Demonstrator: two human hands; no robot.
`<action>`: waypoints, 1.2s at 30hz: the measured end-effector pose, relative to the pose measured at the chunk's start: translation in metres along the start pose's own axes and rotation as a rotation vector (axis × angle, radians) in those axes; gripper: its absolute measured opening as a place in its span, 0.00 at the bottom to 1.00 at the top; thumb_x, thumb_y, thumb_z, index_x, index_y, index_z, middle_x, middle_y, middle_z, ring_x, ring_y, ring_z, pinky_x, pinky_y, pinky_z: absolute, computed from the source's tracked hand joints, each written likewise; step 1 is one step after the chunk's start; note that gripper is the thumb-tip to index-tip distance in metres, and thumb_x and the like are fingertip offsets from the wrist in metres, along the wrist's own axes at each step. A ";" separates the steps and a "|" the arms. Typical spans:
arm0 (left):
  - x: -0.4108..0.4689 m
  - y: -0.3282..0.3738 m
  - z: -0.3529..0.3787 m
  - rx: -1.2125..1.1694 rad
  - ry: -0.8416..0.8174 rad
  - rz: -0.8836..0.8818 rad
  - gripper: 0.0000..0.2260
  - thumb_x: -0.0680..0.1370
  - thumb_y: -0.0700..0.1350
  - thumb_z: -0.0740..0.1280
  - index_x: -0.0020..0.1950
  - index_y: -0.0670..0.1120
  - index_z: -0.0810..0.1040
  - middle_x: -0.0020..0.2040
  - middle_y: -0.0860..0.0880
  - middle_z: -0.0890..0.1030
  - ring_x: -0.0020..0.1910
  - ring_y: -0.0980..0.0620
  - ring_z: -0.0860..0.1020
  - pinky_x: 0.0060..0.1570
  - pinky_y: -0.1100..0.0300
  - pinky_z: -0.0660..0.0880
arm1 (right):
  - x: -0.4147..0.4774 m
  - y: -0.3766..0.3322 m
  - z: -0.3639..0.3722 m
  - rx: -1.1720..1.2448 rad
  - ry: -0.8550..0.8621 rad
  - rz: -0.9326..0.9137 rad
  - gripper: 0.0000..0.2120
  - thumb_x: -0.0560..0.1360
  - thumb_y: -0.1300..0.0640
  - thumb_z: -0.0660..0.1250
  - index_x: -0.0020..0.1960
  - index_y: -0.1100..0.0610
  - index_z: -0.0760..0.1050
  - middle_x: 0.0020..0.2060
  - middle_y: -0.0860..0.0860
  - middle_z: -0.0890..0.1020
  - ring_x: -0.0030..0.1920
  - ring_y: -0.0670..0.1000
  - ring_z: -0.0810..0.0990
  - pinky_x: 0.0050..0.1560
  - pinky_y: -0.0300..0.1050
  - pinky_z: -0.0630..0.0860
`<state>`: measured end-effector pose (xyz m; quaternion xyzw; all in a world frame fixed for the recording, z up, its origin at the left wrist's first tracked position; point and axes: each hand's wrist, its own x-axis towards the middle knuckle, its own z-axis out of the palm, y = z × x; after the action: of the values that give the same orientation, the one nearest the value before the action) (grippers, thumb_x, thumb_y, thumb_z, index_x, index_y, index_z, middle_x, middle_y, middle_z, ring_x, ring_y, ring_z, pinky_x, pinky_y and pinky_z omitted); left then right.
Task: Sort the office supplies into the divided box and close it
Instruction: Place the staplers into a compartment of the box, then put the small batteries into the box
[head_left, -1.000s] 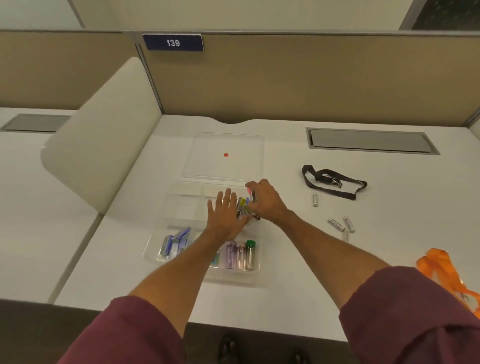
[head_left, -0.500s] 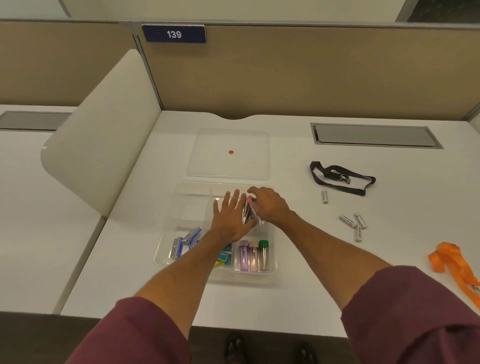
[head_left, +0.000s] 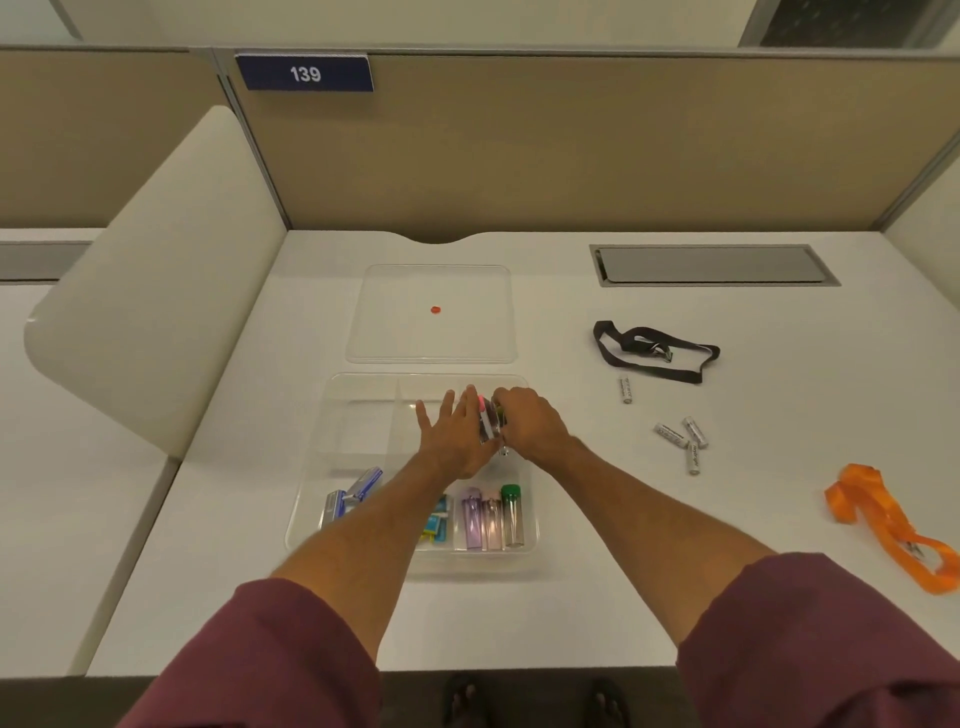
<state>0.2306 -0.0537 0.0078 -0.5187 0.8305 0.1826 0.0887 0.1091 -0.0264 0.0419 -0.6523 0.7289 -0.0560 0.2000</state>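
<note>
Some blue-and-silver pieces (head_left: 353, 493) already lie in the near left compartment of the divided box (head_left: 332, 415), with teal-and-yellow ones (head_left: 436, 522) next along, partly hidden by my forearm. Behind the box the clear lid (head_left: 395, 322) lies flat on the desk (head_left: 571, 597), off it.

Moving right, my left hand (head_left: 452, 436) is flat, fingers straight and a little spread, its side pressed against the bunch of markers (head_left: 487, 423). On the far side of the bunch my right hand (head_left: 530, 426) curls over it and grips it. The markers are therefore sandwiched between both hands, over the right-hand compartment in the middle row of the box.

A second ago yellow and blue tips fanned out above my fingers. Now only a pink tip shows plainly, the bunch looks lower and tighter, and my hands have closed in on each other. I take that to mean the markers are being squared up and settled into their slot, and that I can soon let go, though I cannot tell whether they touch its floor yet.

Nearer to me, three tubes (head_left: 491, 517) — purple, pink and green-capped — lie side by side in the near right compartment.

Further right, well apart from the box, are four batteries (head_left: 670, 435), a black lanyard (head_left: 658, 349) and, furthest out, an orange lanyard (head_left: 883, 522) — all unsorted, so closing is some way off.
</note>
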 end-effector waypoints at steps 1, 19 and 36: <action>0.000 0.001 0.001 -0.003 -0.006 -0.006 0.37 0.79 0.65 0.51 0.79 0.46 0.41 0.80 0.49 0.43 0.79 0.45 0.43 0.73 0.35 0.38 | -0.001 0.001 0.001 0.009 0.003 -0.002 0.09 0.76 0.58 0.67 0.54 0.60 0.74 0.50 0.57 0.80 0.48 0.56 0.80 0.42 0.42 0.70; 0.004 0.068 -0.023 0.095 0.194 0.158 0.29 0.81 0.57 0.54 0.77 0.44 0.52 0.79 0.44 0.49 0.79 0.43 0.48 0.75 0.38 0.45 | -0.044 0.072 -0.016 -0.012 0.232 0.079 0.18 0.78 0.59 0.61 0.67 0.57 0.67 0.62 0.54 0.72 0.62 0.54 0.70 0.54 0.48 0.75; 0.037 0.216 0.036 0.062 0.030 0.367 0.26 0.81 0.51 0.58 0.76 0.44 0.56 0.79 0.44 0.50 0.78 0.44 0.51 0.76 0.44 0.50 | -0.089 0.225 -0.026 0.044 0.159 0.454 0.21 0.78 0.61 0.61 0.71 0.57 0.64 0.63 0.59 0.70 0.60 0.59 0.74 0.55 0.51 0.76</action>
<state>0.0193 0.0152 0.0080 -0.3583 0.9176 0.1622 0.0574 -0.1030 0.0875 0.0080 -0.4609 0.8689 -0.0768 0.1635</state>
